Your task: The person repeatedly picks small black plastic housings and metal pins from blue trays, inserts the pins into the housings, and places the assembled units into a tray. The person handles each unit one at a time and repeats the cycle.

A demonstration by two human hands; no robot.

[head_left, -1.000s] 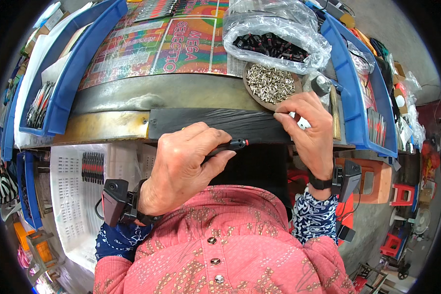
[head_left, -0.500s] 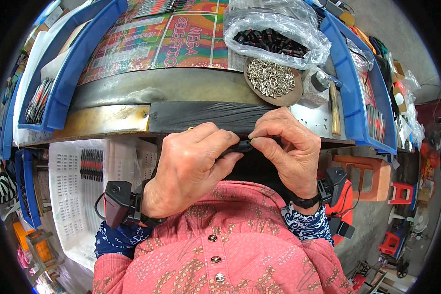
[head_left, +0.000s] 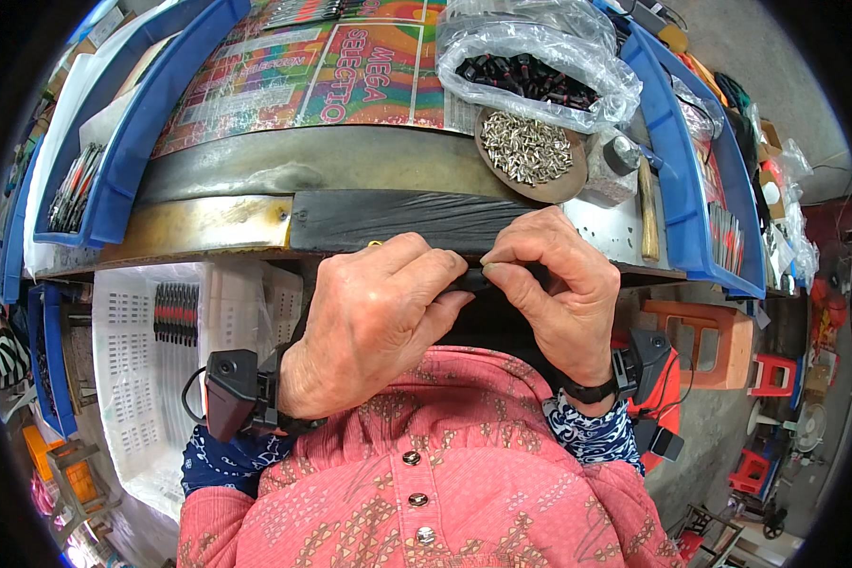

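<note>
Side by side at the table's near edge, my left hand (head_left: pixel 374 322) and my right hand (head_left: pixel 560 293) almost meet at the fingertips. Thumb and fingers of the left hand close on a small black part (head_left: pixel 471 280), mostly covered by them. Its kind cannot be made out. My right thumb and forefinger pinch together at its right end; whatever they grip is too small to tell. Beyond the right hand, a round brown dish (head_left: pixel 570 189) holds a heap of short silver metal pins (head_left: pixel 525 147).
A clear plastic bag (head_left: pixel 606 112) of black parts lies behind the dish. Blue bins (head_left: pixel 128 180) flank the table. A clear bottle (head_left: pixel 611 180) and a wooden handle (head_left: pixel 648 213) stand right. Left below is a white basket (head_left: pixel 128 398) with black-and-red pieces (head_left: pixel 176 314).
My left fingers have turned slightly and cover more of the black part, which showed more plainly before. The right hand keeps its pinch in nearly the same place.
</note>
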